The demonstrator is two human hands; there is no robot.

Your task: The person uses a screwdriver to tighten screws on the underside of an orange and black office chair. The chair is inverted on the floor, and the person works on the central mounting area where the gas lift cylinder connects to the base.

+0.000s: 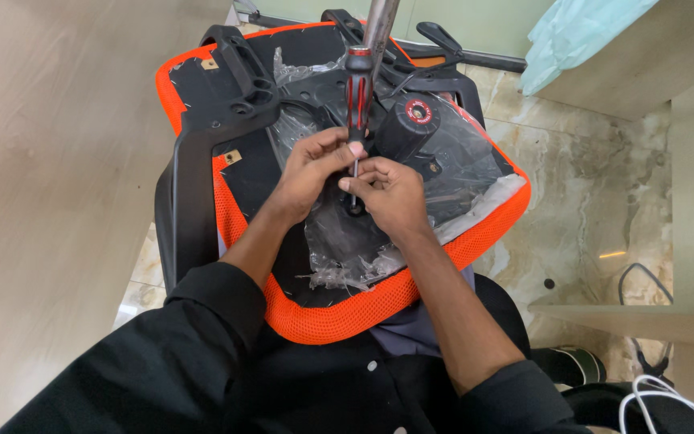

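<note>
Two hands on one screwdriver.
We grip the black-and-red-handled screwdriver with our left hand; our right hand pinches its shaft, near the middle of the upturned orange mesh chair seat.

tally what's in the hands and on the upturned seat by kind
Red and black handled screwdrivers: 1
Orange mesh chair seats, upside down: 1
Black plastic armrests: 1
Clear plastic wrap sheets: 1
Metal gas lift cylinders: 1
Hands, left hand and right hand, on the screwdriver: 2
Total: 7

Likely an office: marble-look floor, desk edge.
</note>
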